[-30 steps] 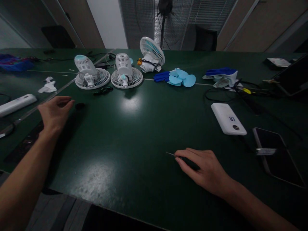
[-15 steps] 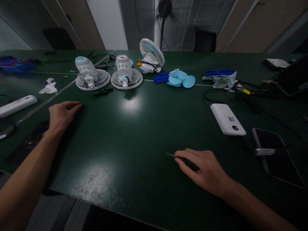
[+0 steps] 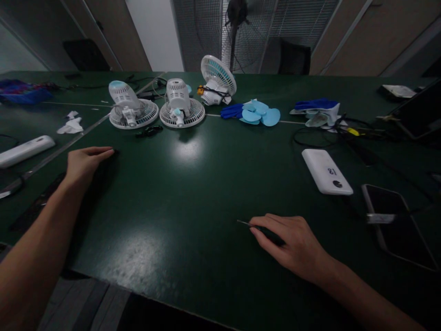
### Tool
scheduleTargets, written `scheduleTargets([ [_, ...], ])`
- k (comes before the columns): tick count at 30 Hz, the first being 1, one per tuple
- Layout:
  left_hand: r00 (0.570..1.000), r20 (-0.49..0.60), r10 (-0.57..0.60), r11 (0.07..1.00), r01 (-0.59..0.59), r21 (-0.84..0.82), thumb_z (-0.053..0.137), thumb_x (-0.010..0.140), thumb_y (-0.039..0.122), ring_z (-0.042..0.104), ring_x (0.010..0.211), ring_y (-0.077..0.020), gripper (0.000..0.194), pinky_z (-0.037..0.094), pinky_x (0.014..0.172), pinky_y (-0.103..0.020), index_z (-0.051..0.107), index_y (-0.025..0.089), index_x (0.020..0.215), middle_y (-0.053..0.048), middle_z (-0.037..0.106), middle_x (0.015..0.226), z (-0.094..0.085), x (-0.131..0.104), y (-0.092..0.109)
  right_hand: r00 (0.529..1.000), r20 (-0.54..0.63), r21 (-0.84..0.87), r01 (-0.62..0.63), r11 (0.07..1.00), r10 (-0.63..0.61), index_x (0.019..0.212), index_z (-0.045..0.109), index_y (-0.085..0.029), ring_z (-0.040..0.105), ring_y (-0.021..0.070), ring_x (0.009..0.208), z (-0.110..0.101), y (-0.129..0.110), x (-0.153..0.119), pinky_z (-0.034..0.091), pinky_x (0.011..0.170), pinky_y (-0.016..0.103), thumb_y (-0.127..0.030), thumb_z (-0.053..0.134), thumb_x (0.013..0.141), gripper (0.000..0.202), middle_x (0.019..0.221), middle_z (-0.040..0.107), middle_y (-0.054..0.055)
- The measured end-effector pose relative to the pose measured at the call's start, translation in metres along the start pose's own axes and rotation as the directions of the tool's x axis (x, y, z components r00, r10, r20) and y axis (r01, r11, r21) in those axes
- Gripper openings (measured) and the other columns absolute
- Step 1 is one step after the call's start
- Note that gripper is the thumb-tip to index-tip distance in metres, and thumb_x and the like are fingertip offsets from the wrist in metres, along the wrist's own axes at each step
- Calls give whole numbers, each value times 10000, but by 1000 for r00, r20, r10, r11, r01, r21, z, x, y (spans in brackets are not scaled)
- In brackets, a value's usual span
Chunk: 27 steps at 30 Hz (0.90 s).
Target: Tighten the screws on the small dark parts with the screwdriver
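Observation:
My right hand (image 3: 289, 241) rests on the green table (image 3: 193, 193), its fingers closed around the dark handle of a small screwdriver (image 3: 270, 235). The thin metal shaft points left, over the tabletop. Out to the left, my left hand (image 3: 87, 163) is closed in a pinch at the table surface. A tiny dark thing shows at its fingertips, too small to name. Beneath the left forearm lies a dark flat tray or mat (image 3: 37, 209), partly covered by the arm.
Two white fans (image 3: 132, 112) (image 3: 181, 110) lie face down at the back, and a third fan (image 3: 217, 80) tilts upward. Blue fan blades (image 3: 260, 113), gloves (image 3: 317, 110), a white power bank (image 3: 326, 172) and a phone (image 3: 396, 225) stand to the right. Crumpled tissue (image 3: 71, 125) lies left.
My left hand has shifted slightly left, its fingers still pinched, and the small dark thing now shows past the fingertips. My right hand with the screwdriver has hardly moved.

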<state>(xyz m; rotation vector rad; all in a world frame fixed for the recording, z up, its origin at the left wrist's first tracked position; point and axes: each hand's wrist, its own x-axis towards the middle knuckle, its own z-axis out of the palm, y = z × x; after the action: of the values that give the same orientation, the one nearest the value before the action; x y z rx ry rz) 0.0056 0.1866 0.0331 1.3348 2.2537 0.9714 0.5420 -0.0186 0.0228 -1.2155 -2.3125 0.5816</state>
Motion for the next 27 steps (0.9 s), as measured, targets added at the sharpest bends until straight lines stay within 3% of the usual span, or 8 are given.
scheduleTargets([
  [5, 994, -9, -112, 985, 110, -132, 872, 674, 340, 537, 663, -128, 571, 419, 648, -280, 726, 78, 1160, -16, 690, 803, 2, 5, 0, 1000, 18, 6, -7, 1000, 7, 1195, 665, -222, 677, 134, 723, 0, 1, -1, 500, 651, 265, -287, 520, 1043, 220, 920, 732, 9],
  [15, 999, 15, -52, 972, 54, -227, 846, 654, 189, 594, 844, -167, 504, 442, 767, -285, 736, 52, 1126, -28, 742, 929, 6, 20, -5, 1000, 8, 7, 1, 1000, -1, 1207, 655, -235, 674, 125, 719, 2, 2, -1, 486, 630, 256, -259, 539, 1033, 211, 915, 727, -5],
  [22, 999, -32, -38, 975, 30, -220, 814, 681, 151, 581, 899, -146, 455, 414, 775, -235, 742, 80, 1124, 8, 741, 934, 13, 19, -9, 1000, -20, -27, 19, 999, -19, 1188, 647, -242, 673, 124, 714, 3, 2, -1, 461, 629, 261, -252, 546, 1029, 189, 912, 722, -11],
  [27, 996, 72, -55, 985, 66, -162, 827, 691, 196, 549, 824, -157, 504, 393, 703, -250, 712, 45, 1158, 6, 752, 900, 5, 32, -4, 1000, -5, -27, 18, 999, -18, 1187, 644, -249, 669, 123, 708, 4, 2, -1, 451, 618, 259, -255, 535, 1035, 187, 908, 722, -14],
])
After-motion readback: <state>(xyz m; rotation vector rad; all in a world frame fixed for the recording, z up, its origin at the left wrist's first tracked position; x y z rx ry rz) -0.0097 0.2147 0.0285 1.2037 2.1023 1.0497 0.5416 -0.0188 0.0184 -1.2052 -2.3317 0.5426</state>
